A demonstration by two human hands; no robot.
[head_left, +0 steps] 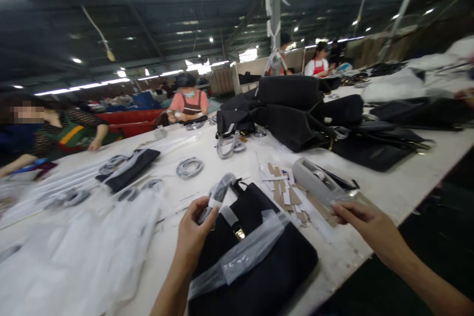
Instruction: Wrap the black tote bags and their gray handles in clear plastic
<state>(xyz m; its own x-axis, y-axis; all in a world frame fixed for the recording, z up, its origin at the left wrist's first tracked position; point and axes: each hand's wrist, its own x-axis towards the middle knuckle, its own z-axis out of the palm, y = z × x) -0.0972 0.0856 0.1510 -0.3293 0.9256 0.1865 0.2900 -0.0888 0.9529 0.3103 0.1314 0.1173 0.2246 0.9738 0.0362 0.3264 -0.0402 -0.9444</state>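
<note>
A black bag [296,261] lies in front of me on the white table. A strip of clear plastic wrap [244,256] runs across it, near a gold clasp [239,233]. My left hand [194,229] is closed round a strap wrapped in plastic [222,186], at the bag's upper left side. To the right stands a grey tape dispenser [314,180]. At its near end my right hand [361,219] pinches the tape between thumb and fingers; the tape itself barely shows.
Cardboard and paper scraps [283,190] lie beside the dispenser. Black bags [292,123] are piled farther back. Coiled wrapped straps [190,168] and a black pouch [129,170] sit to the left, behind white plastic sheets [81,256]. Co-workers [188,101] are across the table.
</note>
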